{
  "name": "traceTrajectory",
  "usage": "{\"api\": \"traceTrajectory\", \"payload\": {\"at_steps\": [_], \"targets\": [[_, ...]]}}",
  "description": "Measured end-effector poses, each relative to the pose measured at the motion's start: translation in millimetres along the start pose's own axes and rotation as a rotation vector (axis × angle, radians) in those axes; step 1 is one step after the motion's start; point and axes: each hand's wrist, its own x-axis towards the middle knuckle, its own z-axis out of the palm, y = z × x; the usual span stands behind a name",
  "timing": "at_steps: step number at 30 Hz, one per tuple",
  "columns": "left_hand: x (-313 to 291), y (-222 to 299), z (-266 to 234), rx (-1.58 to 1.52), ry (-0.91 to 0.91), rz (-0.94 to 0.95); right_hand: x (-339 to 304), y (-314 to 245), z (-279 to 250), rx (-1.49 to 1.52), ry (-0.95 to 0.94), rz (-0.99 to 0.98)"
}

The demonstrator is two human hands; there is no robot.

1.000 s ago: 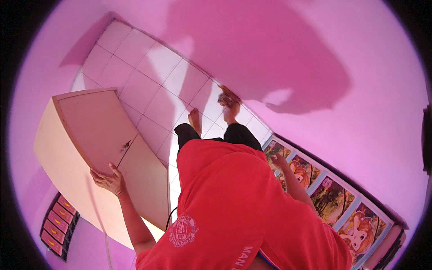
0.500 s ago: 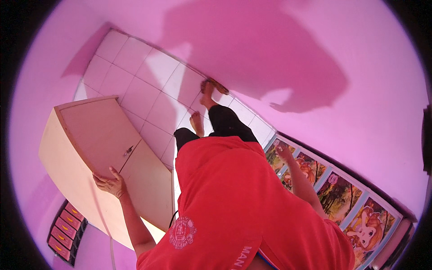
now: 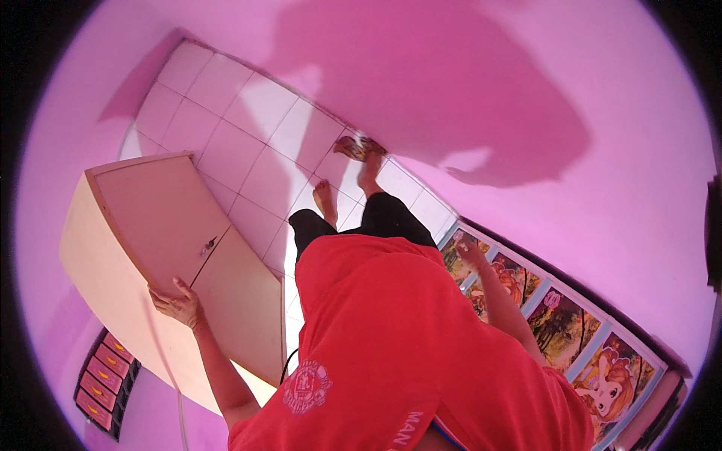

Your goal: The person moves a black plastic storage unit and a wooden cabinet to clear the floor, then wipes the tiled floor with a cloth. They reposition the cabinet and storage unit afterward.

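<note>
My left hand (image 3: 177, 302) rests on the top front edge of a cream two-door cabinet (image 3: 113, 240), its fingers spread and the thumb lying toward the doors. Farther along, a small metal lock or handle (image 3: 208, 246) sits where the doors meet. My right hand (image 3: 471, 255) hangs at my right side, in front of a drawer unit (image 3: 565, 323) with colourful cartoon pictures. Its fingers look loosely bent, with nothing visible in them. Ahead on the floor, my right foot (image 3: 370, 169) is on a crumpled brown patterned cloth (image 3: 357, 147) near the wall.
Pale tiles (image 3: 248, 177) cover the floor between the cabinet and a pink wall (image 3: 481, 90), which carries my shadow. My left foot (image 3: 324, 201) stands on the tiles. A small rack with pink drawer fronts (image 3: 104, 379) is beyond the cabinet at the lower left.
My right foot has swung slightly to the right, and more of the brown cloth shows beside it. Both hands keep nearly the same places.
</note>
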Motion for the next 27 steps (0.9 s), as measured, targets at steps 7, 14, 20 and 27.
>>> {"api": "traceTrajectory", "payload": {"at_steps": [7,14,20,27], "targets": [[2.3,2.2,-3.2,-0.048,-0.007,-0.019,32.8,-49.5,-42.4,0.179,0.061,0.009],[3.6,3.5,-4.0,-0.033,0.011,-0.006,29.5,-75.1,-26.9,0.176,-0.033,0.005],[2.0,4.2,-2.7,-0.039,0.036,0.002,4.4,-57.8,1.6,0.164,-0.083,0.068],[1.8,2.1,-0.2,0.032,-0.004,-0.026,-26.7,-34.1,5.9,0.072,-0.027,0.026]]}}
